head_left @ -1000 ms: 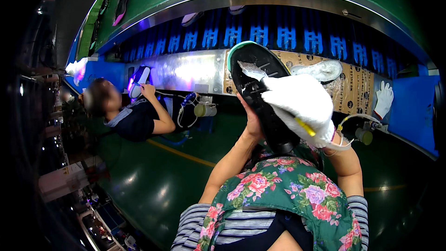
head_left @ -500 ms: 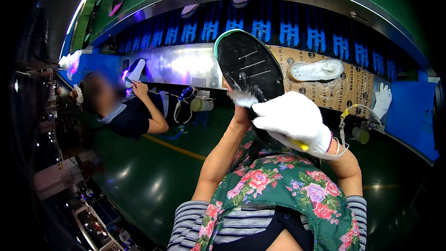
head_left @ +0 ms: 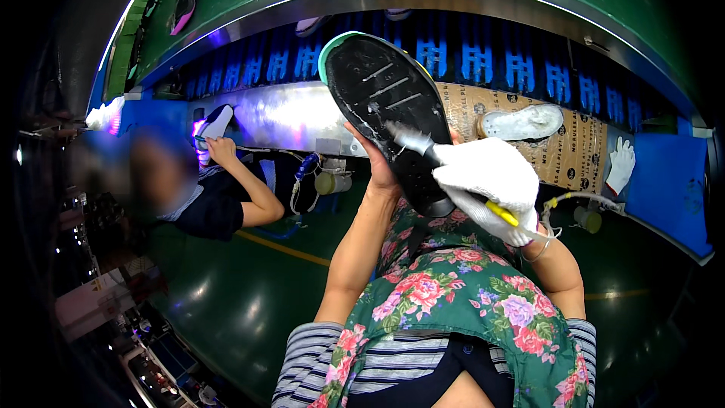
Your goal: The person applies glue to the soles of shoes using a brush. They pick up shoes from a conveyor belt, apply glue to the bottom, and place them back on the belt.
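Note:
My bare left hand [head_left: 381, 170] is wrapped round the edge of a black shoe sole [head_left: 381, 79] with a green rim at its far end. The sole is tilted up in front of my apron, and pale slanted lines and smears mark its face. In a white knitted glove, my right hand [head_left: 491, 174] grips a brush [head_left: 411, 138] with pale bristles. Those bristles touch the sole's face near its middle. A yellow part of the brush sticks out below the gloved fingers, and a clear tube runs by the right wrist.
A whitish shoe [head_left: 521, 122] lies on printed brown paper [head_left: 581, 143] over the bench. Beyond it runs a row of blue slatted holders [head_left: 476, 60]. A white glove [head_left: 621, 165] lies at the right. On the left, a person [head_left: 242, 196] holds another shoe [head_left: 215, 127].
The brush has moved off the sole's left edge to the middle of its face. The sole has shifted left and leans more, and more of my left hand shows.

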Available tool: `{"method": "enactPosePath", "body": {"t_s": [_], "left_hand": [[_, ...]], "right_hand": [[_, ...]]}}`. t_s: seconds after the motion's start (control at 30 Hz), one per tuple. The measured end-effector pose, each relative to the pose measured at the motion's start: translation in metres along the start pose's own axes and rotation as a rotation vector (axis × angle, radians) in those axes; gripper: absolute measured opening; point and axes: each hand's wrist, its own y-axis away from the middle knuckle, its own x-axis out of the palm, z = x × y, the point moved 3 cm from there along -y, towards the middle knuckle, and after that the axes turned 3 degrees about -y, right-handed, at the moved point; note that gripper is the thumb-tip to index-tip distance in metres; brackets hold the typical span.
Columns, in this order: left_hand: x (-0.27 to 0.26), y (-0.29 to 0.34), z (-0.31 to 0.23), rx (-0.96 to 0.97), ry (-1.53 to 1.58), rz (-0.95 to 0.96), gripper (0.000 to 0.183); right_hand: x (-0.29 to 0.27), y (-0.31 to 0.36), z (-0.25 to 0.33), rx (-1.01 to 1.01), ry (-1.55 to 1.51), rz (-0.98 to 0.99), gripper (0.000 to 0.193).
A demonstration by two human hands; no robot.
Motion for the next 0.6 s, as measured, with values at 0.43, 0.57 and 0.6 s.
{"method": "enactPosePath", "body": {"t_s": [0.43, 0.57, 0.6], "left_hand": [[-0.006, -0.039, -0.04, 0.089, -0.018, 0.081, 0.133], [-0.016, -0.037, -0.049, 0.072, 0.051, 0.037, 0.123], [-0.017, -0.039, -0.053, 0.082, 0.038, 0.069, 0.121]], "right_hand": [[0.031, -0.006, -0.009, -0.043, 0.056, -0.024, 0.034], [0.04, -0.004, -0.004, -0.1, -0.098, 0.085, 0.035], [0.039, -0.004, -0.006, -0.094, -0.16, 0.107, 0.035]]}}
